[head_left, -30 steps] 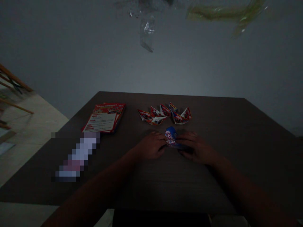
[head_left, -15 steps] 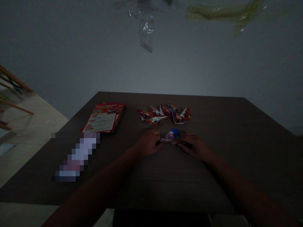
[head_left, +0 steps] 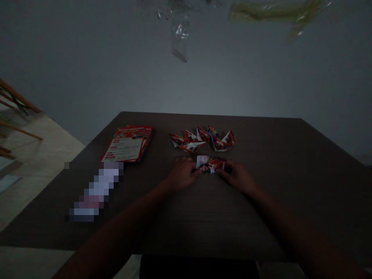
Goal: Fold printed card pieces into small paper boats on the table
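Note:
A small folded sheet of printed paper (head_left: 209,164), with red, white and dark patches, lies between my hands near the middle of the table. My left hand (head_left: 183,171) grips its left edge, thumb in front and fingers behind. On the right edge, my right hand (head_left: 236,175) holds it the same way, thumb on the near side. Just beyond the sheet stand several folded paper boats (head_left: 192,146) in red, white and blue print, close to one another.
A stack of red and white printed leaflets (head_left: 128,145) lies at the table's left. Nearer me is a pixelated, blurred-out patch (head_left: 99,190). The brown table (head_left: 290,155) meets a pale wall (head_left: 261,77), which has clear plastic and yellowish tape on it.
The blue pointed part that stood up between my hands is gone from sight. The paper now shows a flatter, rectangular red and white printed face. My hands have hardly shifted.

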`<action>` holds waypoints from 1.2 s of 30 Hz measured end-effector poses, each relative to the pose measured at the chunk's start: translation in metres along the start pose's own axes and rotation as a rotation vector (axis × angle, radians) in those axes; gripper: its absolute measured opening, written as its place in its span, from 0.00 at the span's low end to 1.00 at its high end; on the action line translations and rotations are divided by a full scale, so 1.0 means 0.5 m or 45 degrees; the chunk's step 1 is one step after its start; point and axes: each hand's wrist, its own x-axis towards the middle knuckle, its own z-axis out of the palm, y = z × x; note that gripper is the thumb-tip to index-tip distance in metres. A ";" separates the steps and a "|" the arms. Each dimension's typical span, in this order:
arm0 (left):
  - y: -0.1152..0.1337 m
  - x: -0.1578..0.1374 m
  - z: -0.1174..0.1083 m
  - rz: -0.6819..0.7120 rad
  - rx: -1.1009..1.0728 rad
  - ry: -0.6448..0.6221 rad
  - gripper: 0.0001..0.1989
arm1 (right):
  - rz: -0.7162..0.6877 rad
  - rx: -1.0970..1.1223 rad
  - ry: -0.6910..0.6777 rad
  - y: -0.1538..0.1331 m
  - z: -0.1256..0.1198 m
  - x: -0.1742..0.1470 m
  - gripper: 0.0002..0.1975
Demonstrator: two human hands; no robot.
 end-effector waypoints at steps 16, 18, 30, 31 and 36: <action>0.028 0.001 -0.012 -0.193 0.079 -0.061 0.16 | 0.098 -0.060 -0.015 -0.007 0.005 0.008 0.12; 0.030 0.002 -0.013 -0.196 0.093 -0.070 0.16 | 0.090 -0.101 -0.006 -0.007 0.006 0.009 0.11; 0.031 0.002 -0.011 -0.202 0.099 -0.058 0.17 | -0.083 -0.270 0.337 -0.008 0.013 -0.007 0.17; 0.030 0.002 -0.010 -0.200 0.096 -0.053 0.17 | -0.149 -0.365 0.377 -0.014 0.011 -0.012 0.18; 0.026 0.003 -0.006 -0.199 0.094 -0.033 0.19 | -0.543 -0.650 0.164 -0.047 0.018 -0.033 0.16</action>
